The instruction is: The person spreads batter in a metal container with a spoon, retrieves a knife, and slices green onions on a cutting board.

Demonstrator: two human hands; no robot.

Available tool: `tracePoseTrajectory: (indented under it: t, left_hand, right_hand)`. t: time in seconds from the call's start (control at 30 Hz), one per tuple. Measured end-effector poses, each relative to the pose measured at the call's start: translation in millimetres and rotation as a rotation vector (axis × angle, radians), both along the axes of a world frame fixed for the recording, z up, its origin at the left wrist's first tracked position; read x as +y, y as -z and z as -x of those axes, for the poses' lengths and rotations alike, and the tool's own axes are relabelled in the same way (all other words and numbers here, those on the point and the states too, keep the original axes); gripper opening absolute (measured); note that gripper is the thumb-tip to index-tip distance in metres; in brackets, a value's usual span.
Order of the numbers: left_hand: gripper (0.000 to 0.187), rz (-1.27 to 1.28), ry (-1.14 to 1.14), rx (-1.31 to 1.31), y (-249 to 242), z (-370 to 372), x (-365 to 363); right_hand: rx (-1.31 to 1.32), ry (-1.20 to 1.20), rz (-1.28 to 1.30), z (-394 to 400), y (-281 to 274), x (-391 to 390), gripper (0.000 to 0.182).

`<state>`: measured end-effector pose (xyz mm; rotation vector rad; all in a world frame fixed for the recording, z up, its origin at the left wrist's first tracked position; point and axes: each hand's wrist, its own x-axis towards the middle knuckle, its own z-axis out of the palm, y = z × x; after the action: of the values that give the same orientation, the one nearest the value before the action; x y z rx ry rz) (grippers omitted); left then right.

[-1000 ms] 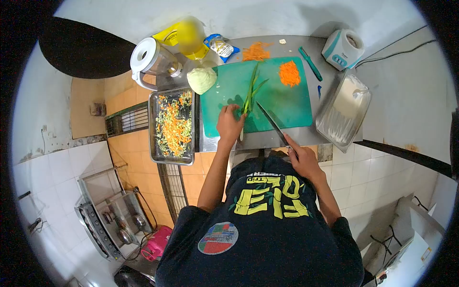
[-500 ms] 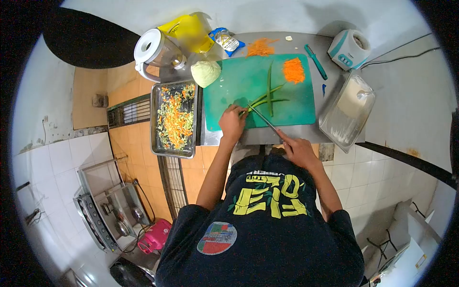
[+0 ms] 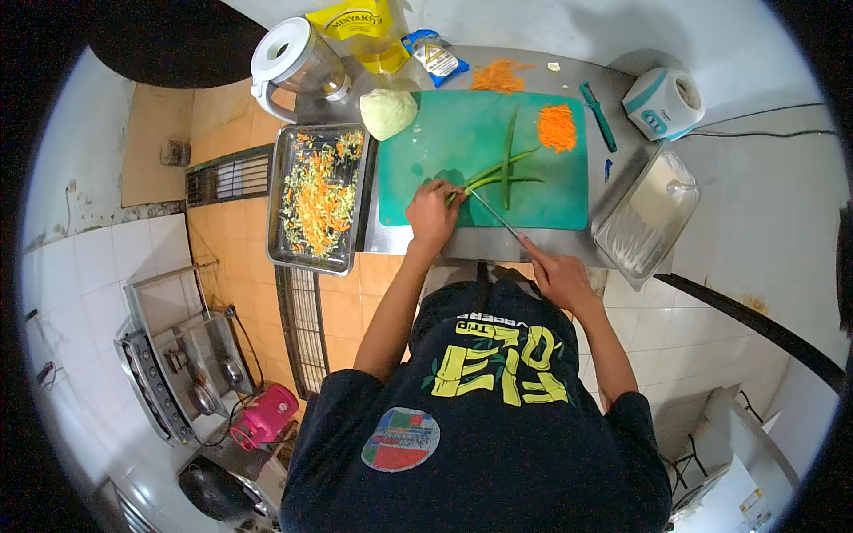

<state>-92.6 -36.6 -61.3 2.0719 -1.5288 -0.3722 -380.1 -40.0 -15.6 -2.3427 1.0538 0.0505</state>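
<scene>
My left hand (image 3: 434,216) is closed on one end of the green spring onion stalks (image 3: 520,179) at the near edge of the green cutting board (image 3: 426,153). One more stalk lies across them. My right hand (image 3: 563,279) grips a knife (image 3: 494,213) by its handle. Its blade slants up and left, with the tip at the stalks beside my left fingertips. Grated carrot (image 3: 557,129) is heaped at the board's far right corner. A cut cabbage (image 3: 389,114) rests at the far left corner.
Left stands a metal tray (image 3: 275,204) of shredded vegetables. Behind are a blender jug (image 3: 311,67), a yellow oil pouch (image 3: 360,31), a blue packet (image 3: 434,58) and more grated carrot (image 3: 500,76). To the right are a green-handled peeler (image 3: 598,115), a blender base (image 3: 664,104) and a clear container (image 3: 647,213).
The head view has shifted slightly, so the board and the items at the back sit a little higher. Both hands keep their hold, with the knife still against the stalks.
</scene>
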Motion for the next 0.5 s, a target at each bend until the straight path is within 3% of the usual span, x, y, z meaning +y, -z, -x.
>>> tracePoseTrajectory:
  t: [0.23, 0.43, 0.5]
  left_hand:
    - [0.017, -0.036, -0.064, 0.049, 2.8, 0.9, 2.1]
    - [0.019, -0.019, 0.017, 0.05, 1.7, -4.4, 2.0]
    - [0.019, -0.076, -0.042, 0.182, -2.4, -6.3, -0.7]
  right_hand:
    - [-0.022, 0.067, -0.014, 0.1, -6.6, -0.2, 0.054]
    - [-0.021, 0.068, -0.055, -0.6, -14.1, 0.2, 0.054]
    - [-0.162, 0.128, -0.077, 1.5, -14.9, 1.6, 0.054]
